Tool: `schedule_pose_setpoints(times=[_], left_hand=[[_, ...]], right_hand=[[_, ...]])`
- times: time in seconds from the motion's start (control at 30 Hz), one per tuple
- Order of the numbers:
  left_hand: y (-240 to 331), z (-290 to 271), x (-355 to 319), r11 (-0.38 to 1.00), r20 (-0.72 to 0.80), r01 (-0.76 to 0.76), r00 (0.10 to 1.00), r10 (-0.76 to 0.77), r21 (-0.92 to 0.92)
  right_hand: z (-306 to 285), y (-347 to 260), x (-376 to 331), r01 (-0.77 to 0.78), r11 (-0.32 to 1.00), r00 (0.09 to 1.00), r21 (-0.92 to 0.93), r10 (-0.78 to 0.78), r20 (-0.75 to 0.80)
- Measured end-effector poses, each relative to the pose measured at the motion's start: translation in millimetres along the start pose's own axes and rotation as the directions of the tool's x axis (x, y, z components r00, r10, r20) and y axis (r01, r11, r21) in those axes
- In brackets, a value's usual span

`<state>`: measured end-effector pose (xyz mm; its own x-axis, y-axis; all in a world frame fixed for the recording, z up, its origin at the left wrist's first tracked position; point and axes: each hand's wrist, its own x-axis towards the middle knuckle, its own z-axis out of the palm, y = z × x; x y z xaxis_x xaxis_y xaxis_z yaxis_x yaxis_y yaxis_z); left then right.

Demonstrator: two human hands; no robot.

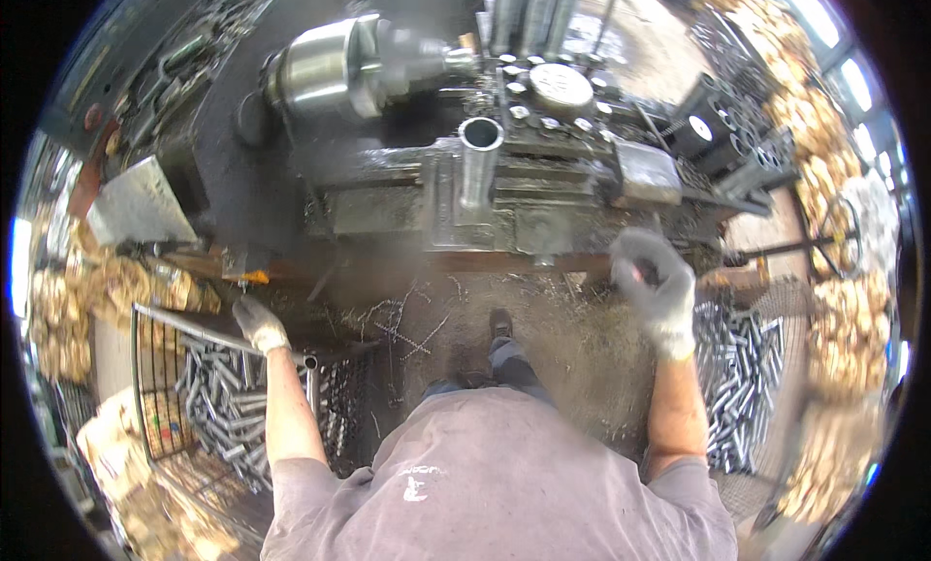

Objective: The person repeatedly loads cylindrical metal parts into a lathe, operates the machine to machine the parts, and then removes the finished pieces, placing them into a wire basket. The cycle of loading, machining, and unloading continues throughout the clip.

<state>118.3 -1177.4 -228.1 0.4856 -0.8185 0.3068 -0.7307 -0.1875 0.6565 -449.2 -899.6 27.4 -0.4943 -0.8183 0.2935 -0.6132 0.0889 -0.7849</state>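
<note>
My left hand [258,324], in a pale grey work glove, reaches out beside the rim of a wire basket [144,386] of metal tubes. Its fingers look stretched out, and I see nothing held in them. My right hand [656,288], gloved too, is raised in front of the lathe's right part. Its fingers look curled but are smeared by motion; a small reddish patch shows among them, and I cannot make out any held thing. Ahead, a steel tube [479,165] stands upright on the lathe bed [388,188]. The round chuck [320,64] is behind it to the left.
Upright tubes [533,18] stand behind the bolted tool post [561,86]. More thick tubes [713,134] are stacked at the right. A second heap of tubes [737,386] lies beside my right arm. A handwheel [844,236] juts out at the far right. Metal shavings [412,333] litter the floor.
</note>
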Motion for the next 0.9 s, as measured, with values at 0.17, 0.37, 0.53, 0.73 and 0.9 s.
schedule_pose_setpoints(times=[0.17, 0.37, 0.53, 0.73, 0.9], left_hand=[[19.0, 6.4, -2.6, 0.998, -0.042, 0.054, 0.998, -0.055, -0.025], [56.1, -9.2, 5.0, 0.434, 0.404, 0.614, 0.776, -0.484, -0.659], [52.7, 9.2, -79.5, 0.691, 0.152, 0.536, 0.830, -0.536, -0.486], [-62.6, 49.1, -246.7, 0.830, 0.234, 0.505, 0.799, -0.554, 0.237], [-149.6, 65.6, -406.2, 0.506, 0.429, 0.613, 0.284, -0.857, 0.606]], right_hand=[[12.9, 26.3, 171.2, 0.460, 0.862, 0.884, -0.215, -0.468, 0.014], [58.2, 78.5, 302.2, 0.215, 0.971, 0.968, -0.105, -0.197, 0.154], [83.0, 72.2, 296.5, 0.074, 0.969, 0.980, 0.234, -0.114, 0.161], [77.6, 87.0, 308.5, 0.199, 0.972, 0.973, 0.126, -0.212, 0.097], [82.0, 85.7, 315.7, 0.221, 0.968, 0.970, 0.122, -0.230, 0.074]])
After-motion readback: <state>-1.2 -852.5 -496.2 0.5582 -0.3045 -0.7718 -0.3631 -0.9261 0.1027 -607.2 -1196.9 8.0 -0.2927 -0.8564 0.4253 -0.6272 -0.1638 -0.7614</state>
